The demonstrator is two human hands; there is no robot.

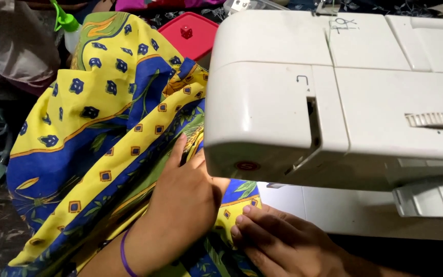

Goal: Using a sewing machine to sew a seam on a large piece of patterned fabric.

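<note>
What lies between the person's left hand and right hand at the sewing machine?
In the head view, only a fold of the yellow and blue printed fabric lies between the left hand and the right hand; both press on it.

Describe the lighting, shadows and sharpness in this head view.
Head view: the white sewing machine is brightly, evenly lit; a lit patch glows on its bed beneath the arm; the patterned fabric is vivid and fairly sharp; the left hand and right hand sit in softer shade; left edge and bottom corners fall dark.

A red lidded box [189, 32] lies beside a green-capped squeeze bottle [69, 28]
</note>
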